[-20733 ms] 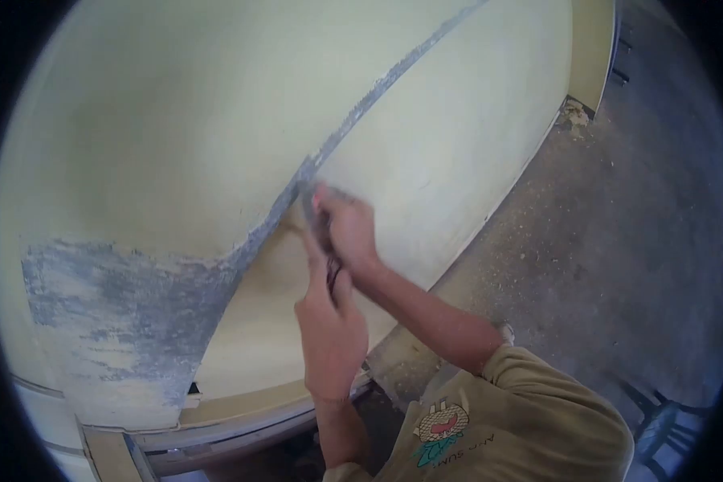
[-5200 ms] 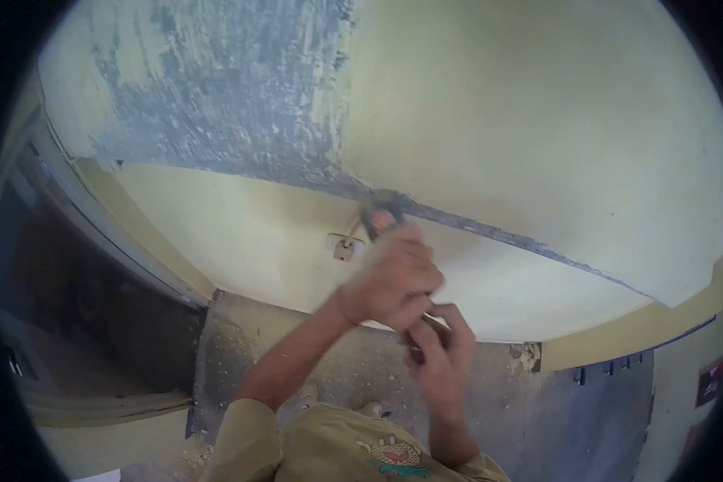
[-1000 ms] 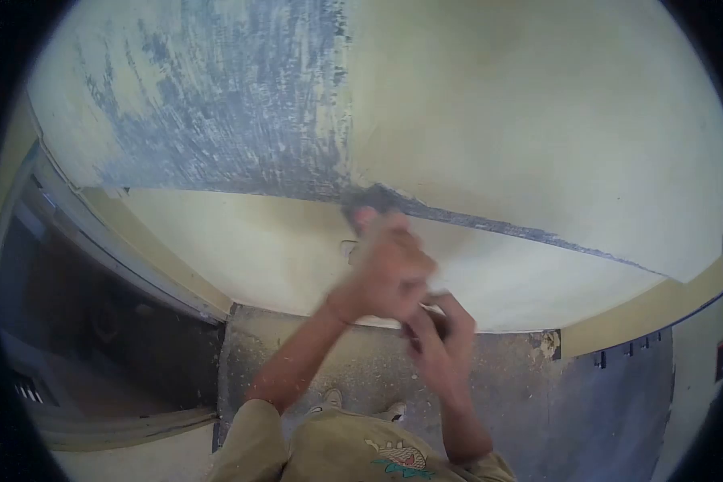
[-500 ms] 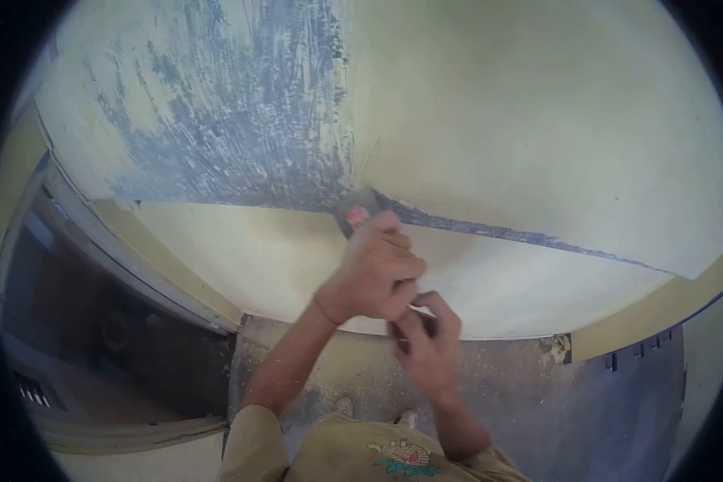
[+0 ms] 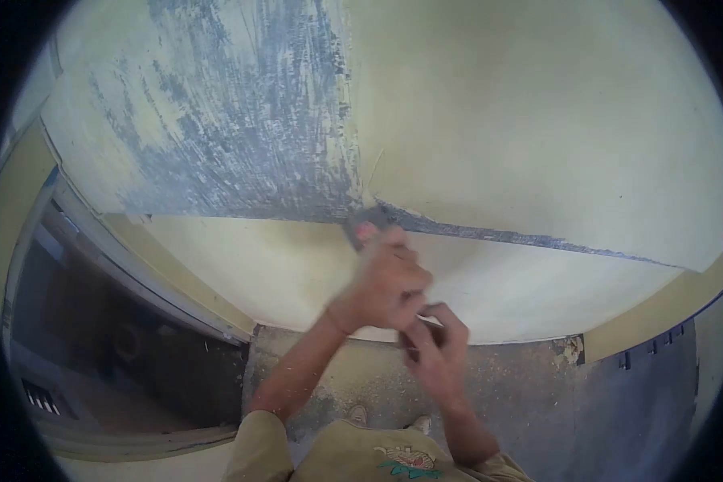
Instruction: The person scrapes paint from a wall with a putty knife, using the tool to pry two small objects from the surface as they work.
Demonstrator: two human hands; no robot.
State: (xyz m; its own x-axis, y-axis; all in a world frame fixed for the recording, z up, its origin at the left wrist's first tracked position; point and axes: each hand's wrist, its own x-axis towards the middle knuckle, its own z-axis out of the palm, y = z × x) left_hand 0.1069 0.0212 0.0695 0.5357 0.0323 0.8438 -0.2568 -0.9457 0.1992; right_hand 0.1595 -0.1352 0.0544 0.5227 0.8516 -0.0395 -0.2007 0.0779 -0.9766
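A scraper with a wide grey blade and a reddish patch meets the edge where the pale wall coating borders a grey scraped band. My left hand is wrapped round the scraper, just below its blade, and is slightly blurred. Lower and to the right, my right hand is curled close against my left hand, its fingers round the tool's lower end, which is mostly hidden. Up and left of the blade lies a streaky blue-grey scraped area.
A dark opening with a frame is at the left. Pale crumbs lie on the floor round my shoes. A row of dark hooks or clips runs along the lower right, and loose flaking material shows at the wall's base.
The view has shifted slightly, so the wall and floor sit a little lower and further right. Both hands and the scraper appear slightly lower and further right too, still close together.
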